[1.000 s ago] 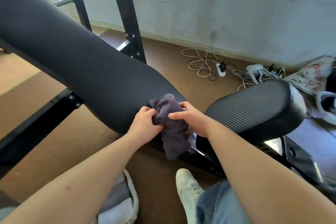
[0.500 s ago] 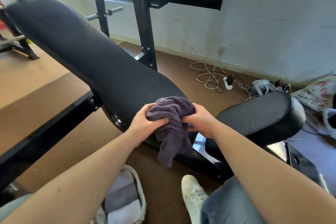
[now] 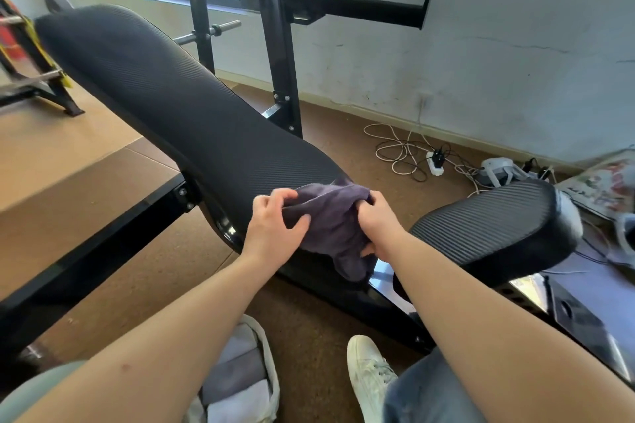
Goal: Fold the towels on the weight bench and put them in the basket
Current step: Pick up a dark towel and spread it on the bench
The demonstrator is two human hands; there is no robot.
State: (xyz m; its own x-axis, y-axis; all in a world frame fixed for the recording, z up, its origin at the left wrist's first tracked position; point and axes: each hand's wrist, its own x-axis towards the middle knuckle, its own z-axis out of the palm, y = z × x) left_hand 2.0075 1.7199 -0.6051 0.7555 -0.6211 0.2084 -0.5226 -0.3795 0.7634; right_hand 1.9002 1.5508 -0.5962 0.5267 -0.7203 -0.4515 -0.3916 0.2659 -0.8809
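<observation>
A dark purple towel (image 3: 331, 223) lies bunched at the near end of the weight bench's black ribbed back pad (image 3: 178, 106), its lower part hanging over the edge. My left hand (image 3: 275, 227) pinches the towel's left edge between thumb and curled fingers. My right hand (image 3: 378, 223) grips the towel's right side, fingers tucked into the cloth. The white basket (image 3: 271, 367) stands on the floor below my left forearm, with folded grey and white towels (image 3: 240, 378) in it.
The bench's black seat pad (image 3: 498, 227) is at the right. Black rack uprights (image 3: 278, 55) and a horizontal arm stand behind. White cables and a power strip (image 3: 434, 161) lie on the brown floor by the wall. My white shoe (image 3: 369, 374) rests near the basket.
My hands have moved apart along the towel's top edge, spreading it wider on the pad. The view has tilted up, showing more of the bench and window.
</observation>
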